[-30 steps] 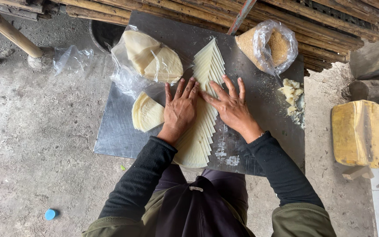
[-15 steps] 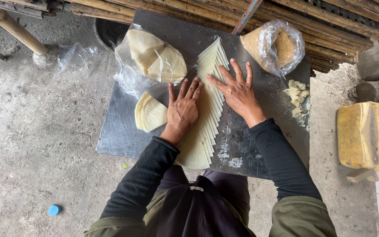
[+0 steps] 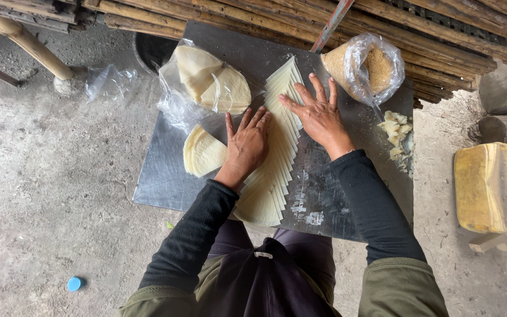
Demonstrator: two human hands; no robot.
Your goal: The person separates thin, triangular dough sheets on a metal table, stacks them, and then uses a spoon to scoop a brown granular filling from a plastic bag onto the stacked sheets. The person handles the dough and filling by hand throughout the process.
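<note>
A long fanned row of thin pale dough sheets [image 3: 274,158] lies down the middle of a metal tray [image 3: 165,176]. My left hand [image 3: 246,144] presses flat on the row's left side, fingers spread. My right hand [image 3: 318,114] lies flat on the row's upper right part, fingers apart. Neither hand grips anything. A small stack of folded sheets [image 3: 203,152] sits just left of my left hand. A clear bag of more pale sheets [image 3: 209,85] rests at the tray's upper left.
A plastic bag of brown crumbs [image 3: 366,69] sits at the tray's upper right, pale chunks [image 3: 397,132] below it. Bamboo poles [image 3: 418,29] are stacked behind. A yellow jerrycan [image 3: 491,188] stands on the right, and a blue cap [image 3: 74,284] lies on the concrete floor.
My right hand has slid up the row toward its far end. My left hand has stayed pressed on the sheets.
</note>
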